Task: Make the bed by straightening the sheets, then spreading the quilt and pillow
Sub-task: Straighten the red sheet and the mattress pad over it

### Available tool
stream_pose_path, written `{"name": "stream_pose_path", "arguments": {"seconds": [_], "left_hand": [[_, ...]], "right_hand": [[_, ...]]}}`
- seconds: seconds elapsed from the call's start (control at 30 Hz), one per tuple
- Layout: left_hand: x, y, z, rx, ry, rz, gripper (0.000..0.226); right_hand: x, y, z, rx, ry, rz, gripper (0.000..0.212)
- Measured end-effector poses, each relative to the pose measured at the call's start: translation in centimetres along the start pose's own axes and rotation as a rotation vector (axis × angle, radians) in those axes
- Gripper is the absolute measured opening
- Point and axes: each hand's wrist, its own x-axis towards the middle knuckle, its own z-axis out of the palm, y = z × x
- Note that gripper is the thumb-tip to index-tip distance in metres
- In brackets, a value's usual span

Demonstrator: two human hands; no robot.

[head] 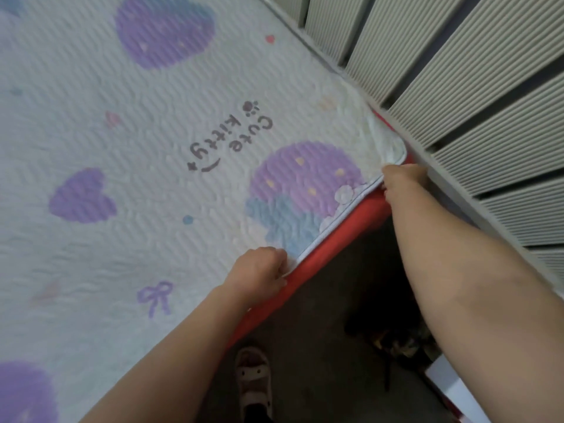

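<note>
The printed sheet (pixel 152 148) lies flat over the red mattress (pixel 345 236), its piped edge running along the mattress side. The left hand (pixel 259 270) has its grip pinching that edge partway down the mattress side. The right hand (pixel 403 178) curls its grip on the hem at the mattress corner. Pulling both grips outward evenly should square the corner without puckering.

Sheet (pixel 122 178) — off-frame left and top.
</note>
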Motion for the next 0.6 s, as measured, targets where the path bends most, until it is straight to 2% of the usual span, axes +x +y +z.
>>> {"name": "stream_pose_path", "arguments": {"seconds": [0.13,0.2,0.27,0.33,0.4,0.5,0.6], "left_hand": [[0.2,0.0,0.4,-0.008,-0.002,0.013,0.026],[0.3,-0.1,0.3,-0.029,0.003,0.03,0.025],[0.1,-0.1,0.1,-0.046,0.005,0.046,0.022],[-0.1,-0.2,0.0,-0.061,-0.007,0.057,0.017],[-0.1,-0.4,-0.1,-0.075,-0.011,0.061,0.013],[0.3,-0.3,-0.4,-0.064,0.002,0.068,0.016],[1.1,1.0,-0.6,-0.016,0.054,0.045,0.03]], "right_hand": [[-3.4,-2.5,-1.2,-0.105,0.036,0.004,0.063],[-4.9,-3.5,-2.1,-0.299,0.091,-0.176,0.063],[-5.5,-4.2,-2.3,-0.5,0.144,-0.456,0.057],[-4.7,-4.7,-1.8,-0.578,0.078,-0.588,0.051],[-3.5,-5.1,-1.4,-0.595,-0.041,-0.518,0.046],[-2.3,-5.1,-1.1,-0.497,-0.199,-0.387,0.046],[-2.2,-5.1,-0.9,-0.389,-0.194,-0.329,0.043]]}}
